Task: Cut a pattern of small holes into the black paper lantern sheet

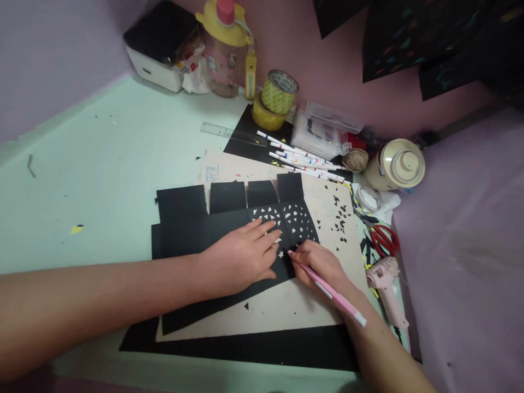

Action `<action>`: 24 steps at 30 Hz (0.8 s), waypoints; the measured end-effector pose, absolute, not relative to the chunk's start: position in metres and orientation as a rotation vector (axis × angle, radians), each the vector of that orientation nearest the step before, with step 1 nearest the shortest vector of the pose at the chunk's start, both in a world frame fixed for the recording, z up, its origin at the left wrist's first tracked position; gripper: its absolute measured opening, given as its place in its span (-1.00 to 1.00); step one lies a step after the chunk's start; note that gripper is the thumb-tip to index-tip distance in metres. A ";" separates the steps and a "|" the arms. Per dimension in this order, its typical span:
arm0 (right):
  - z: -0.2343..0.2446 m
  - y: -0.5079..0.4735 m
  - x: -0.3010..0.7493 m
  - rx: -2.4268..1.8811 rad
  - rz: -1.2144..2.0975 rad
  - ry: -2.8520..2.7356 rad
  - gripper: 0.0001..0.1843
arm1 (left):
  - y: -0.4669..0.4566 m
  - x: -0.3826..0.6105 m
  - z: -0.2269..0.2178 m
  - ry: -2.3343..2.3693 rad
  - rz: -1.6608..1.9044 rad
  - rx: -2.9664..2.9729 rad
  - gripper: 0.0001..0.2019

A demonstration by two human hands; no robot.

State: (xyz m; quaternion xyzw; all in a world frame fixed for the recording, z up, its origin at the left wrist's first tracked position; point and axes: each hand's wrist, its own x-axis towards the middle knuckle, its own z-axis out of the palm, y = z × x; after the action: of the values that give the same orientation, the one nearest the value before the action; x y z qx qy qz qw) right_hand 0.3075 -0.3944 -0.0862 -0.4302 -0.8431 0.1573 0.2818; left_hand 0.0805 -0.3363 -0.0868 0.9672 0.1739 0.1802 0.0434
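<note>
My left hand (245, 256) lies flat on a black card sheet (184, 229), fingers spread and pointing right. The sheet has tabs along its far edge. Rows of small cut-out holes, a tiny star among them, pierce its right side. Gripped in my right hand (319, 265) is a slim pink pen-shaped craft knife (333, 295). Its tip touches or hovers just above the sheet beside the star; I cannot tell which. Beneath the sheet lies a beige board (262, 308), strewn at the right with small black paper scraps (339, 221).
Along the back stand a yellow-lided bottle (223, 54), tape rolls (279, 91), a plastic box (321, 131) and a cream canister (399, 164). White sticks (303, 155) and a clear ruler (221, 131) lie nearer. Red-handled scissors (385, 240) and a pink glue gun (388, 289) line the right edge.
</note>
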 end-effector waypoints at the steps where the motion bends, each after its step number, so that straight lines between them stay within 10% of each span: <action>1: -0.086 -0.394 0.309 -1.142 0.444 -2.264 -0.88 | -0.336 0.080 -0.087 0.531 0.552 2.953 -0.57; 24: -0.061 -0.388 0.314 -1.125 0.748 -2.339 -0.82 | -0.335 0.080 -0.086 0.507 0.540 2.977 -0.56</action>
State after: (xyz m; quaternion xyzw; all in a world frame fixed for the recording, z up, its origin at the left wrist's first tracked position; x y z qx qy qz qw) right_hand 0.3142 -0.3877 -0.0614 -0.4065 -0.8450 0.2703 0.2184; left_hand 0.0803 -0.3346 -0.0863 0.9697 0.1653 0.1761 0.0369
